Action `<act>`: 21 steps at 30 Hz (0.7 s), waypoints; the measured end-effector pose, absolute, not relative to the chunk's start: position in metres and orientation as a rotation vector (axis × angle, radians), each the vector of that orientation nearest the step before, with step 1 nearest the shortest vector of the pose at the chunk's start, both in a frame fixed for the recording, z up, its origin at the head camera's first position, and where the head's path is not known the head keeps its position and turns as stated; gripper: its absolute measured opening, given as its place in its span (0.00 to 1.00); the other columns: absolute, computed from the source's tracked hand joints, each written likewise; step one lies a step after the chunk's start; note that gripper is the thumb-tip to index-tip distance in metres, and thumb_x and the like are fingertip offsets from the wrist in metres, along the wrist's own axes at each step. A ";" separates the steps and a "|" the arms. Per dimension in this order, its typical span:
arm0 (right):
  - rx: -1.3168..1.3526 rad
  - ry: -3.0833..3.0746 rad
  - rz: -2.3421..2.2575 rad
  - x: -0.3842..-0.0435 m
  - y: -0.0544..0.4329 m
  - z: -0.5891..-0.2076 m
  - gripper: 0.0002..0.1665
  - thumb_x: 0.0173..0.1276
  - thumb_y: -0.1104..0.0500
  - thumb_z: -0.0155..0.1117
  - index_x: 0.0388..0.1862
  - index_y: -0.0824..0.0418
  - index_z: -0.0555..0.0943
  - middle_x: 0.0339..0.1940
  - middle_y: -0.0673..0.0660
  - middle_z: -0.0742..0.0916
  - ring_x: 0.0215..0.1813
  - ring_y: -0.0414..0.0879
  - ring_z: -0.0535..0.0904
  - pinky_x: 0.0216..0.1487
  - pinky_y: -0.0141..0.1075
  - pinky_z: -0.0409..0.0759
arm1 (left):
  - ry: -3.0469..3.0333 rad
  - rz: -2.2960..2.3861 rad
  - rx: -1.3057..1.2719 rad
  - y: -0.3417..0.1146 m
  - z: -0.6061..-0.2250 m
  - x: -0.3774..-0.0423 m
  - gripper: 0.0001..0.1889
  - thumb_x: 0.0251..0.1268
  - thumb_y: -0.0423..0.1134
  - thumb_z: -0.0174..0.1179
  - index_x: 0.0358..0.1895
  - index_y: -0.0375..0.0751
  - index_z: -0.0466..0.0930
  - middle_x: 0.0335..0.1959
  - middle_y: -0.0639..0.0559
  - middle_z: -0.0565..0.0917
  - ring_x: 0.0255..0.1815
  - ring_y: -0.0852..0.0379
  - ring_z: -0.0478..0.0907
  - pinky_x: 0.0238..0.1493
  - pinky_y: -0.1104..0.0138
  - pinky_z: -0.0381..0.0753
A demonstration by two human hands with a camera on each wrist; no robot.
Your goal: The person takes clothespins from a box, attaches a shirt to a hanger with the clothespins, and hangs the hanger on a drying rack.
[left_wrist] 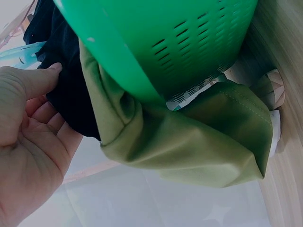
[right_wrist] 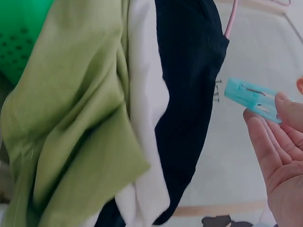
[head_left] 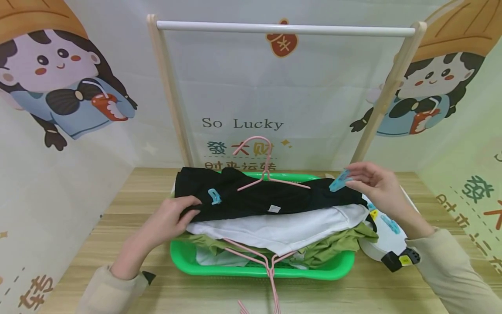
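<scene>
A black garment (head_left: 251, 198) with a small white label lies across the top of the clothes in a green basket (head_left: 313, 274). My left hand (head_left: 172, 220) pinches its left end between thumb and fingers, as the left wrist view also shows. Beside that hand, a blue clothespin (head_left: 214, 196) sits on the black cloth. My right hand (head_left: 376, 187) pinches another blue clothespin (right_wrist: 253, 99) by one end, close to the garment's right end. A pink hanger (head_left: 267, 163) rises from the black garment, its hook upward and its lower part hidden by cloth.
Under the black garment lie a white garment (head_left: 274, 229) and an olive green one (head_left: 333, 246). More pink hangers (head_left: 270, 266) hang over the basket's front rim. At the right, a white surface (head_left: 376, 244) carries more clothespins (head_left: 390, 223). A rack with a white bar (head_left: 286, 29) stands behind.
</scene>
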State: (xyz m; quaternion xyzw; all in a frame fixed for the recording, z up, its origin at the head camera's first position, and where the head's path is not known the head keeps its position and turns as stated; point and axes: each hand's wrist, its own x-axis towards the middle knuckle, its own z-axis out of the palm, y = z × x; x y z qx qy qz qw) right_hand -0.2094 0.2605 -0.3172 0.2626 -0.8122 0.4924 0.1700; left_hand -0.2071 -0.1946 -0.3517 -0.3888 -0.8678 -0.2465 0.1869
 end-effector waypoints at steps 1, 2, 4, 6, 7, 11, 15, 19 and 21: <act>0.777 -2.290 1.415 -0.210 0.258 -0.317 0.15 0.61 0.76 0.59 0.48 0.78 0.74 0.38 0.41 0.85 0.38 0.33 0.82 0.38 0.24 0.78 | -2.444 -0.694 -1.094 -0.195 -0.352 -0.207 0.08 0.53 0.21 0.62 0.36 0.33 0.80 0.33 0.46 0.84 0.34 0.52 0.81 0.34 0.61 0.81; 0.803 -2.275 1.424 -0.210 0.256 -0.317 0.15 0.60 0.78 0.59 0.47 0.78 0.74 0.38 0.42 0.85 0.38 0.34 0.82 0.38 0.24 0.78 | -2.443 -0.694 -1.092 -0.195 -0.352 -0.207 0.08 0.53 0.21 0.62 0.36 0.33 0.80 0.33 0.46 0.84 0.34 0.53 0.81 0.34 0.61 0.81; 0.847 -2.242 1.434 -0.212 0.252 -0.317 0.16 0.57 0.82 0.58 0.46 0.80 0.74 0.38 0.43 0.85 0.38 0.33 0.82 0.38 0.24 0.78 | -2.442 -0.693 -1.092 -0.195 -0.353 -0.208 0.08 0.53 0.21 0.62 0.36 0.32 0.80 0.33 0.46 0.84 0.34 0.53 0.81 0.34 0.61 0.81; 0.877 -2.212 1.438 -0.213 0.249 -0.318 0.17 0.54 0.85 0.57 0.44 0.81 0.75 0.38 0.44 0.85 0.38 0.33 0.82 0.38 0.24 0.79 | -2.441 -0.692 -1.093 -0.195 -0.353 -0.207 0.08 0.53 0.21 0.62 0.36 0.32 0.80 0.33 0.45 0.84 0.34 0.53 0.81 0.34 0.61 0.81; 0.885 -2.206 1.434 -0.214 0.248 -0.319 0.18 0.53 0.86 0.57 0.44 0.81 0.75 0.38 0.44 0.85 0.38 0.33 0.82 0.38 0.24 0.79 | -2.440 -0.691 -1.094 -0.195 -0.353 -0.207 0.08 0.53 0.21 0.62 0.36 0.32 0.80 0.33 0.45 0.84 0.33 0.53 0.81 0.34 0.61 0.81; 0.906 -2.199 1.421 -0.216 0.246 -0.321 0.16 0.53 0.84 0.59 0.42 0.80 0.76 0.37 0.43 0.85 0.37 0.33 0.82 0.36 0.24 0.79 | -2.438 -0.694 -1.099 -0.195 -0.353 -0.207 0.08 0.53 0.21 0.62 0.37 0.32 0.80 0.34 0.45 0.84 0.34 0.52 0.81 0.34 0.61 0.81; 0.910 -2.221 1.400 -0.218 0.246 -0.322 0.11 0.58 0.76 0.63 0.41 0.77 0.77 0.36 0.44 0.86 0.37 0.35 0.83 0.36 0.25 0.79 | -2.434 -0.699 -1.099 -0.195 -0.353 -0.208 0.08 0.53 0.21 0.62 0.36 0.32 0.80 0.33 0.45 0.84 0.34 0.52 0.81 0.34 0.61 0.81; 0.883 -2.267 1.351 -0.220 0.244 -0.322 0.10 0.58 0.74 0.64 0.40 0.74 0.79 0.34 0.43 0.85 0.36 0.34 0.82 0.35 0.24 0.79 | -2.438 -0.704 -1.096 -0.195 -0.353 -0.208 0.08 0.53 0.21 0.62 0.36 0.32 0.80 0.34 0.45 0.84 0.34 0.52 0.81 0.34 0.61 0.81; 0.868 -2.288 1.325 -0.220 0.242 -0.321 0.11 0.56 0.77 0.64 0.39 0.73 0.79 0.33 0.45 0.86 0.36 0.32 0.82 0.34 0.24 0.79 | -2.438 -0.702 -1.096 -0.195 -0.353 -0.207 0.08 0.53 0.21 0.62 0.36 0.32 0.80 0.33 0.45 0.84 0.34 0.52 0.81 0.34 0.61 0.81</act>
